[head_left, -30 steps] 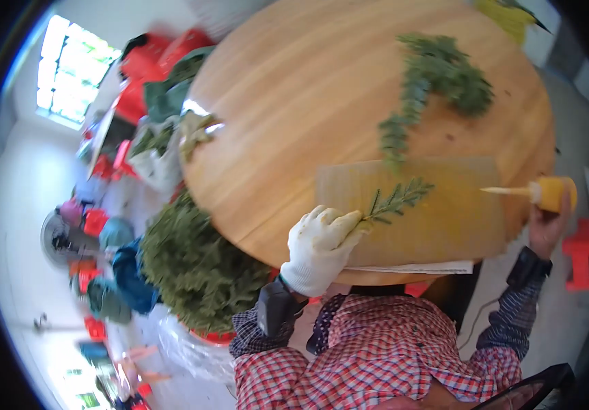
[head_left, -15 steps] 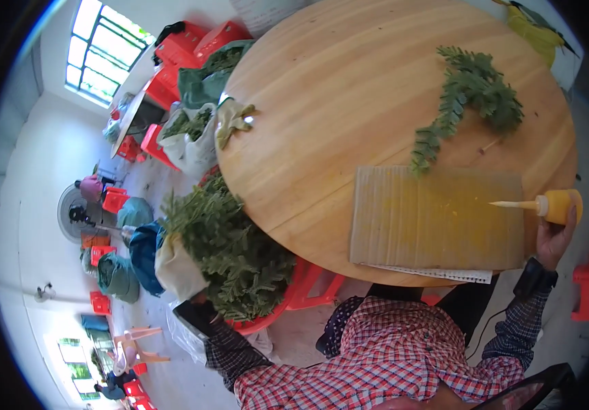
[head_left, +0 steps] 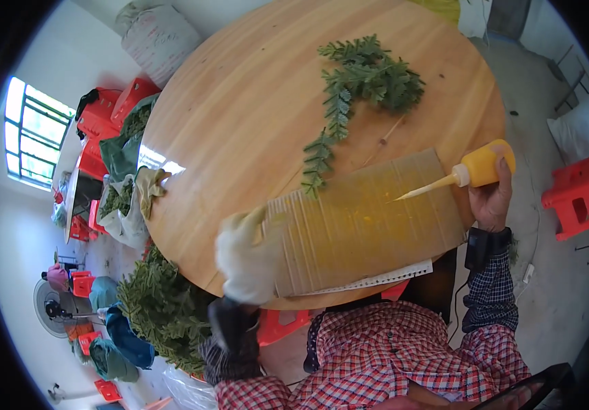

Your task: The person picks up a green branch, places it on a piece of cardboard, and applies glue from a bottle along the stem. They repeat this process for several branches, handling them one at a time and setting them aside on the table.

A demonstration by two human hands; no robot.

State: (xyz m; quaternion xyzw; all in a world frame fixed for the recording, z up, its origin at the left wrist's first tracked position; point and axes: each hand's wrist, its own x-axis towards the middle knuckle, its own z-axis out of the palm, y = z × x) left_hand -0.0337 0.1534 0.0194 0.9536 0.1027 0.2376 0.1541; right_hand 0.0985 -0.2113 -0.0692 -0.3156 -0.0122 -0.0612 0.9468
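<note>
A yellow squeeze bottle (head_left: 487,164) with a long pale nozzle is gripped in my bare right hand (head_left: 491,198). It is tilted, its tip pointing left over a yellow-stained cardboard sheet (head_left: 369,219). My left hand (head_left: 245,263), in a white glove, is at the sheet's left end and smeared by motion. Whether its fingers hold anything cannot be made out. Beyond the cardboard, green artificial-looking leafy sprigs (head_left: 366,85) lie on the round wooden table (head_left: 239,116).
Left of the table is a large heap of green sprigs (head_left: 164,307). A crumpled glove (head_left: 149,190) rests on the table's left edge. White perforated strips (head_left: 376,279) show under the cardboard. Red stools (head_left: 578,198) stand right and left, with filled sacks (head_left: 157,41) around.
My left hand has come from beside the green heap to the cardboard's left end. The bottle has tilted, its nozzle now angled downward. The whole view has turned.
</note>
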